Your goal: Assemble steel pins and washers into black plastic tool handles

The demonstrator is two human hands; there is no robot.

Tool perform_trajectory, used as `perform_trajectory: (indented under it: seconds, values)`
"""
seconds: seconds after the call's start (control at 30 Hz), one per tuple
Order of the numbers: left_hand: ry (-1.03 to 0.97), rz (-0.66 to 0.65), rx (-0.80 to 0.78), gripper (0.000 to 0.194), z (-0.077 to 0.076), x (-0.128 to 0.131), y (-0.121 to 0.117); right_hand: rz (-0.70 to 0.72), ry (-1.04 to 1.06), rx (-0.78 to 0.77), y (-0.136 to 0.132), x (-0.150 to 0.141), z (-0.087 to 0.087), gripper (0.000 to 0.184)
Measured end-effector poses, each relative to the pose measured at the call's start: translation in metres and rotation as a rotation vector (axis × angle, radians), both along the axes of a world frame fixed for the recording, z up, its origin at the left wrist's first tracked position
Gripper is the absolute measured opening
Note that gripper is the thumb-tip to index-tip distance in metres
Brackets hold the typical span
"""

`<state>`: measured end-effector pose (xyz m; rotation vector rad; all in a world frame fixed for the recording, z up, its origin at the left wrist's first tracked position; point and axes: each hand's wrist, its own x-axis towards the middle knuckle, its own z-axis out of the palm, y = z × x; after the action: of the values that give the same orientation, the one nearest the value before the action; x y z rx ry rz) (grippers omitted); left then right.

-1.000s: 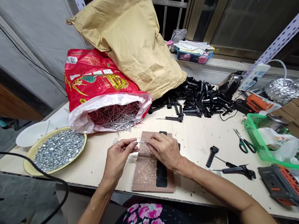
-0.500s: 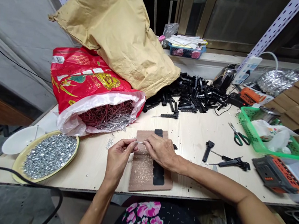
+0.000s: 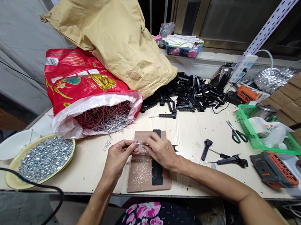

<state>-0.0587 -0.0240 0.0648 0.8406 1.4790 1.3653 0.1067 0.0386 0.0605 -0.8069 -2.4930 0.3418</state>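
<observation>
Head view, left hand: the left hand [image 3: 117, 156] pinches one end of a thin metal rod [image 3: 141, 143] between thumb and fingers.
Right hand: the right hand [image 3: 163, 151], fingers bent, pinches the other end; its fingertips hide that tip.
Rod: held level above the board [image 3: 139, 181]; blurred, any fitting on it too small to tell.
Board: flat, brown, pale-flecked, with black rounded patches partly under the right hand.
Red sack [image 3: 87, 81]: glossy, crumpled, white-lined, full of slender metal pins [image 3: 106, 117]; its depth is hidden.
Paper sack [image 3: 115, 27]: matte tan, creased, covering part of the black pieces [image 3: 196, 95].
</observation>
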Motion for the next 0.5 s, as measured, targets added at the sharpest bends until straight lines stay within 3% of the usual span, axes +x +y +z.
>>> perform_trajectory:
  seconds: [0.1,0.23,0.3,0.5]
  values:
    - [0.037,-0.028,-0.003,0.032,-0.002,0.003,0.0,-0.003,-0.028,0.015,0.003,0.004,0.0,0.024]
    - [0.083,-0.046,-0.011,0.033,-0.006,0.009,0.003,0.052,0.119,-0.294,0.007,0.013,0.0,0.023]
    - [0.056,-0.057,-0.032,0.035,-0.009,0.012,0.006,0.063,0.194,-0.374,0.008,0.018,-0.001,0.018]
    - [0.026,-0.103,-0.085,0.037,-0.017,0.021,0.015,-0.004,0.127,-0.265,0.011,0.031,-0.008,0.017]
